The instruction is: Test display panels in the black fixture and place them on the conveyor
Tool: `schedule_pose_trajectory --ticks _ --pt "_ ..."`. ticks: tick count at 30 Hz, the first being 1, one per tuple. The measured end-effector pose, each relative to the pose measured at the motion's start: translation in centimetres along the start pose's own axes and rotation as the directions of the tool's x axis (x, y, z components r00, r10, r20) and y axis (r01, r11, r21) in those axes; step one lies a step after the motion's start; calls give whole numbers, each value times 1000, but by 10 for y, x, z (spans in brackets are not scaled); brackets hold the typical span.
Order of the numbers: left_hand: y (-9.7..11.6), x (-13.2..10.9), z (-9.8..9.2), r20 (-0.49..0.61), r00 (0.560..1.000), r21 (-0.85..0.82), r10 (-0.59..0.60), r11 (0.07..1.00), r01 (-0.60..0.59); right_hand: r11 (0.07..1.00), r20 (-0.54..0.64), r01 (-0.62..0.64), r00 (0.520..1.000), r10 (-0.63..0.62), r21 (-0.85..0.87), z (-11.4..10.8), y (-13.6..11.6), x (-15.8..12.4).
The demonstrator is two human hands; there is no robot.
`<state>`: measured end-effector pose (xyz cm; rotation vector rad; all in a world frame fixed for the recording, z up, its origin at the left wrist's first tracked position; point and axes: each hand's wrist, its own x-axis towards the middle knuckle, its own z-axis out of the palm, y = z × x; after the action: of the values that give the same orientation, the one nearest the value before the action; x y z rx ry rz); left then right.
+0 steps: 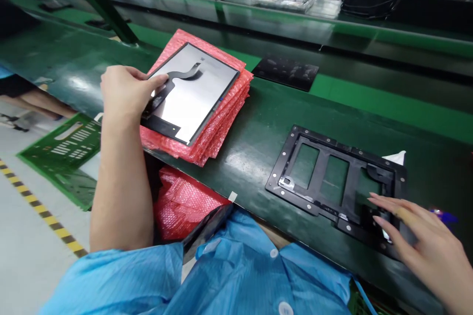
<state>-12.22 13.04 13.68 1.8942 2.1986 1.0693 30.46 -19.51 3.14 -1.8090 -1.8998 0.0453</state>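
At the left, an LCD screen panel (197, 96) with a silvery back and a dark flex cable lies on a stack of red bubble-wrap bags (225, 120). My left hand (129, 91) pinches the panel's left edge, its thumb on top by the cable's root; the fingers underneath are hidden. To the right, a black frame fixture (318, 172) with rectangular openings and silvery round dots rests flat on the green bench. Over that frame's near right corner is my right hand (414, 231), fingers stretched and thumb apart. A dark part beneath those fingers is partly covered.
More red bubble wrap (185, 202) sits in a container below the bench edge. A green crate (61, 157) stands at the left. Behind the stack lies a dark flat panel (286, 73). A white scrap (395, 157) touches the fixture's far side. Another person's arm (40, 98) shows at far left.
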Motion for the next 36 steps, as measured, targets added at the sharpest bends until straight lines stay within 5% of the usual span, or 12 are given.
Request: schedule_pose_trajectory --ticks 4,8,11,13,16,19,27,32,36 --pt "14 -14 -34 -58 969 -199 -242 954 226 992 -65 -86 994 92 91 3 -8 3" --pt "31 -53 -51 -96 987 -618 -131 785 43 969 -138 -92 982 126 229 12 -25 12" --pt "47 -100 -38 194 979 -845 -55 497 196 942 -226 -56 964 137 332 22 -50 26" --pt "56 -133 -22 380 925 -833 -30 424 356 917 -264 -39 952 155 397 29 -69 39" --pt "63 -169 -5 514 858 -781 15 420 461 873 -305 -20 933 192 487 38 -90 62" --pt "60 -183 -6 499 866 -779 3 439 447 851 -327 -1 923 203 525 49 -102 82" --pt "40 -192 -25 439 897 -792 -57 448 416 952 -277 -24 954 112 304 69 -117 98" --pt "36 -191 -20 507 860 -796 58 415 441 959 -379 -52 911 160 278 63 -120 91" --pt "40 -187 -19 466 881 -798 78 466 381 954 -409 -41 898 166 297 58 -121 86"
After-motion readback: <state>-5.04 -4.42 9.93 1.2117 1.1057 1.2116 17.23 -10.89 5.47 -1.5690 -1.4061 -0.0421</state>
